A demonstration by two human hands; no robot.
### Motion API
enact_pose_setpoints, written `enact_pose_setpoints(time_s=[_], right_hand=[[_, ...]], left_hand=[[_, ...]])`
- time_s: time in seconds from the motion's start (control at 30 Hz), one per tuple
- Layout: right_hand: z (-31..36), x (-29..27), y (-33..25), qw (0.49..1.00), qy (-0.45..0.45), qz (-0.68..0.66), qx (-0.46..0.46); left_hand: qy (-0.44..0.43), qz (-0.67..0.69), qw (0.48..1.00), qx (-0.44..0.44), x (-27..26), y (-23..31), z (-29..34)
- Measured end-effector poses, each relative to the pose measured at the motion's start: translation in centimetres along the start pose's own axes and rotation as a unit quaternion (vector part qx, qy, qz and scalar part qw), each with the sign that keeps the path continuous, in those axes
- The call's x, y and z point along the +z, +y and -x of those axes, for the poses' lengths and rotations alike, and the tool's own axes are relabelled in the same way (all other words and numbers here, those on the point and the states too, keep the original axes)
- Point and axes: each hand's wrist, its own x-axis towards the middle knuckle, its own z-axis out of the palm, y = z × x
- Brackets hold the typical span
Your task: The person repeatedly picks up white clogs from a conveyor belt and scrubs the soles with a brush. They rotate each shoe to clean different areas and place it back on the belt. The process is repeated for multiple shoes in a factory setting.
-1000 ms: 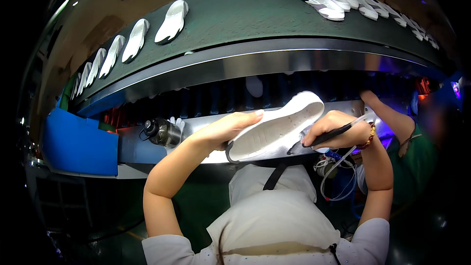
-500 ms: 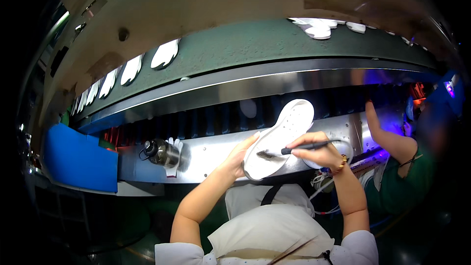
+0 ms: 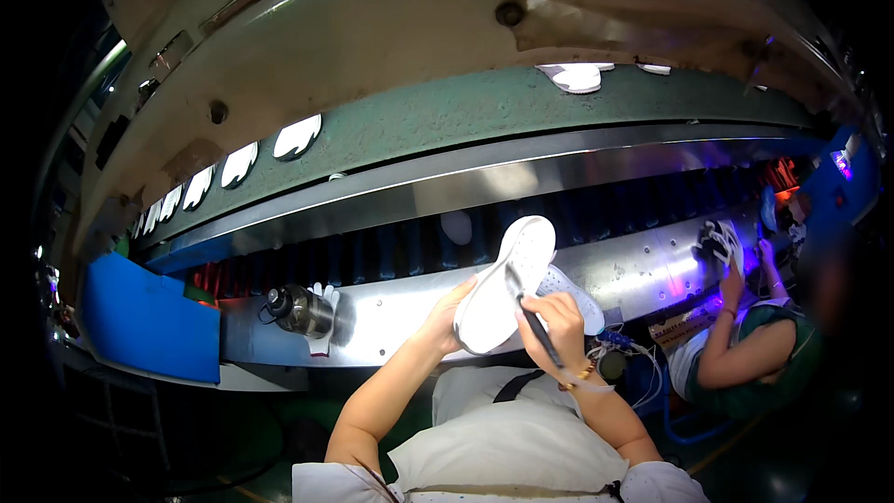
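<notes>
A white shoe sole (image 3: 494, 303) is held up, tilted, over the metal bench, its hollow inner side showing small holes toward the far end. My left hand (image 3: 449, 319) grips its left edge, fingers partly hidden behind it. My right hand (image 3: 559, 326) is closed around a brush (image 3: 540, 335) with a black handle and a thin pale tube at its back end. The brush's dark bristles touch the middle of the sole's inner side. Another pale sole (image 3: 575, 300) lies on the bench just beyond my right hand, partly covered by it.
A dark bottle (image 3: 303, 310) lies on the bench at left, beside a white glove (image 3: 321, 340). White shoe parts (image 3: 298, 138) ride on a green belt behind a metal rail (image 3: 428, 179). At right, a co-worker (image 3: 754, 354) handles a shoe part under purple light.
The brush has moved from the sole's near part to its middle, its handle now pointing back toward me. The view has shifted, uncovering the second sole. The co-worker's hands now hold a shoe part.
</notes>
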Motion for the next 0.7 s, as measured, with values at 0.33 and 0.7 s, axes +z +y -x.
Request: enact_pose_setpoints(time_s=[0.33, 0.7], right_hand=[[-1.3, -7.3, 4.4, 0.737, 0.130, -0.628, 0.213], [0.5, -7.4, 8.8, 0.750, 0.159, -0.572, 0.293]], left_hand=[[-0.037, -0.084, 0.978, 0.188, 5.7, 6.1, 0.8], [0.092, -0.043, 0.932, 0.347, 11.4, 10.2, -14.5]])
